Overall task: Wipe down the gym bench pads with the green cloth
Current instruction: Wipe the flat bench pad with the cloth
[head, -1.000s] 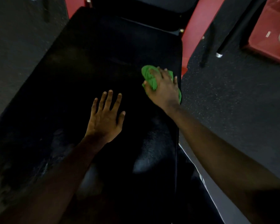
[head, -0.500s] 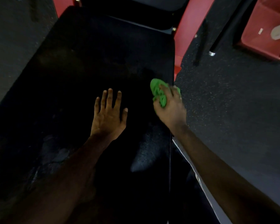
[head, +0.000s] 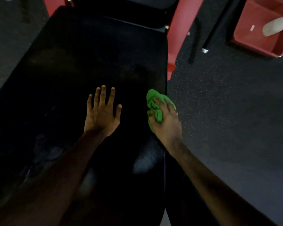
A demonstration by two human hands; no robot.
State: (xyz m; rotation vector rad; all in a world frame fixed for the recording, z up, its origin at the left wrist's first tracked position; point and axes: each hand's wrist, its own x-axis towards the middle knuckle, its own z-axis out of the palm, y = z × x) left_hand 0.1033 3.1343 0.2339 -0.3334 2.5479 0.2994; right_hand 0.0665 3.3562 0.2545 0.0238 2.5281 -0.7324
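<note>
The left hand lies flat, fingers spread, on the black pad, likely bracing the body; at the pad's right edge the right hand grips the bunched green cloth, pressing it down to wipe.

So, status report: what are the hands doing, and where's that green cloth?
Left hand flat on the bench pad, fingers spread. Right hand grips the green cloth at the pad's right edge. Only the left hand shares the pad.
</note>
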